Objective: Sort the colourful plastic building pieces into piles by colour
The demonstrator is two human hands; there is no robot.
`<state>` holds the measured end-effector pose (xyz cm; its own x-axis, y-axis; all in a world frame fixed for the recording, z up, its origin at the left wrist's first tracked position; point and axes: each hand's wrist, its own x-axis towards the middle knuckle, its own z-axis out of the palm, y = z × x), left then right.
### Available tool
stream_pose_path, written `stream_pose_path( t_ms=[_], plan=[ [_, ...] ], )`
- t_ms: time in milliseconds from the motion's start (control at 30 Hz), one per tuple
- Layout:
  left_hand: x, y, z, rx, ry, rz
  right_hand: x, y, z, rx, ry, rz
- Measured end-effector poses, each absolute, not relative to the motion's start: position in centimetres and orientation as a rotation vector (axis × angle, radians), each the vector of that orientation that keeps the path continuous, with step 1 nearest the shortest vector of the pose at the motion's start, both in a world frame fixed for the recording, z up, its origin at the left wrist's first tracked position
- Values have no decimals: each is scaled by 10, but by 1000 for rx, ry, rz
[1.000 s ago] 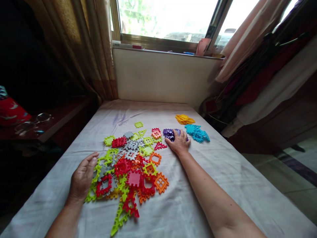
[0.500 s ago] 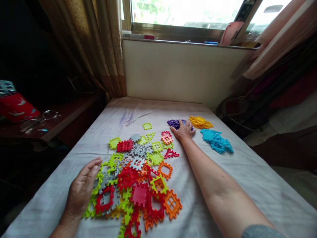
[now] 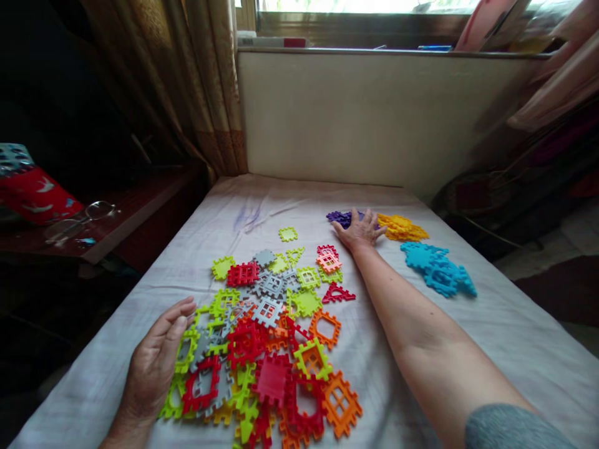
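With fingers spread, my right hand rests on the pile of purple plastic building tiles, hiding part of it. A pile of yellow tiles lies just right of that hand, and blue tiles lie nearer on the right. My left hand is at the left edge of a large mixed heap, its fingers extended and holding nothing visible. Red tiles, green tiles, grey tiles and orange tiles overlap in this heap. One green frame tile lies apart behind it.
A pale sheet covers the surface up to a low wall under the window. On the dark side table at left are eyeglasses and a red container. Curtains hang at the left.
My right hand remains at the purple tiles, its fingers now spread wider. The view has tilted down and shifted slightly left. My left hand stays beside the heap.
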<state>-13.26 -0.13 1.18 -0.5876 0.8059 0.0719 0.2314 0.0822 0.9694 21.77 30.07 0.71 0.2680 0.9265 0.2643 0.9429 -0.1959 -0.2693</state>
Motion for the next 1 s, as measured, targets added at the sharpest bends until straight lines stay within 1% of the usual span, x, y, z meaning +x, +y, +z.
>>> stream_pose_path(
  t_ms=[100,167,300,433,533,700,900,1000],
  plan=[
    [-133,0,11,1053,1868,1534,211,288,10,-2017,-1816,-206],
    [-133,0,11,1078,1866,1530,198,281,15,-1905,-1923,-218],
    [-132,2,12,1078,1845,1540,151,270,28,-1696,-2272,12],
    [-133,2,10,1078,1806,1554,101,256,36,-1750,-2430,323],
    [-134,3,8,1117,1796,1556,83,241,40,-1700,-2510,379],
    [-132,5,9,1204,1819,1529,92,206,45,-1539,-2606,355],
    [-130,7,12,1262,1790,1570,135,158,45,-1498,-2613,238],
    [-130,9,12,1272,1794,1572,158,148,43,-1515,-2550,189]
  ],
)
